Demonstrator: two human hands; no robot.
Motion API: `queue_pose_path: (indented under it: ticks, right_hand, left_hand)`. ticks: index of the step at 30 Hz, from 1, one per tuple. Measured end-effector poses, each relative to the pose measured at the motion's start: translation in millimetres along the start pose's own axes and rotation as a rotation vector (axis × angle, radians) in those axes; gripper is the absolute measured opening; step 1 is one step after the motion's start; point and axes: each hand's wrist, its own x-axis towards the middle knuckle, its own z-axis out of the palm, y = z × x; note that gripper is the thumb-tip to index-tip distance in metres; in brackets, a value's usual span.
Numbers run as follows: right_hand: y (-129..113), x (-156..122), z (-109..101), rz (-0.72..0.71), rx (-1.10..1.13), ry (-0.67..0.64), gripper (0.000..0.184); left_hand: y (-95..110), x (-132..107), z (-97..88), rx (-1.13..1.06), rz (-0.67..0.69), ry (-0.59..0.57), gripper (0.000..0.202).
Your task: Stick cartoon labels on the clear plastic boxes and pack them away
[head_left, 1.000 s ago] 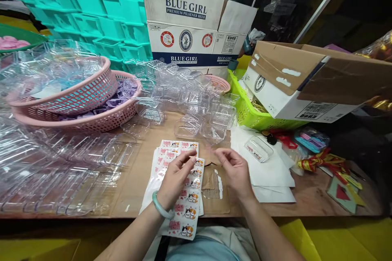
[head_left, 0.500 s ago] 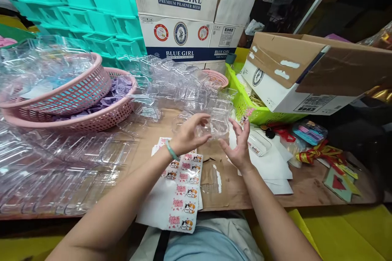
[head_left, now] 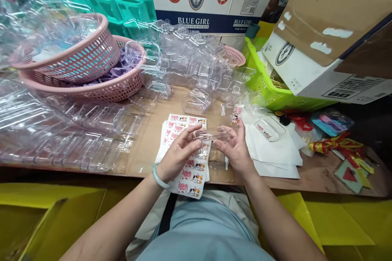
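Both my hands hold one small clear plastic box just above the table edge. My left hand, with a pale green bangle at the wrist, grips its left end with curled fingers. My right hand grips its right end, and a small cat sticker sticks up at its fingertips. Under my hands lie sheets of pink and orange cat stickers on white backing. A heap of empty clear boxes sits behind them.
Two stacked pink baskets stand back left, clear trays spread in front of them. A green basket and a tilted cardboard box are on the right. A stickered clear box lies on white sheets. Ribbons and coloured bits lie far right.
My hands reached out to the heap of clear boxes, took one, and came back over the sticker sheets with it. The camera has tipped downward.
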Motion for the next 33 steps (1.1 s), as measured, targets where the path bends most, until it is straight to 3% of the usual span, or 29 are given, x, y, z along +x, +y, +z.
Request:
queue_pose_path:
  ticks: [3,6,8,11,13,21,33]
  right_hand:
    - [1,-6,-6,-0.028,-0.029,0.103,0.094]
    - [-14,-14,-9,-0.102,-0.101,0.244,0.037]
    - [-27,-19,-8,-0.047,-0.121,0.154,0.025]
    - [-39,-24,-1,0.11,-0.098,-0.083,0.03]
    - [-42,-25,3,0.168,-0.085,-0.133,0.032]
    - [-41,-20,7,0.284,-0.056,-0.154,0.037]
    - [-42,-19,12,0.289,-0.071,-0.157,0.033]
  left_hand:
    - [-9,-2,-7.6,-0.053,-0.064,0.071,0.051]
    - [-16,-1,-15.7,-0.097,-0.137,0.115,0.049]
    - [-19,-1,-19.1,-0.11,-0.172,0.116,0.048]
    - [-20,0,-21.0,-0.122,-0.191,0.109,0.047]
    - [-20,0,-21.7,-0.133,-0.195,0.094,0.045]
    - [-21,-1,-22.8,-0.146,-0.192,0.07,0.043]
    - [-23,-1,-25.2,-0.132,-0.179,0.066,0.044]
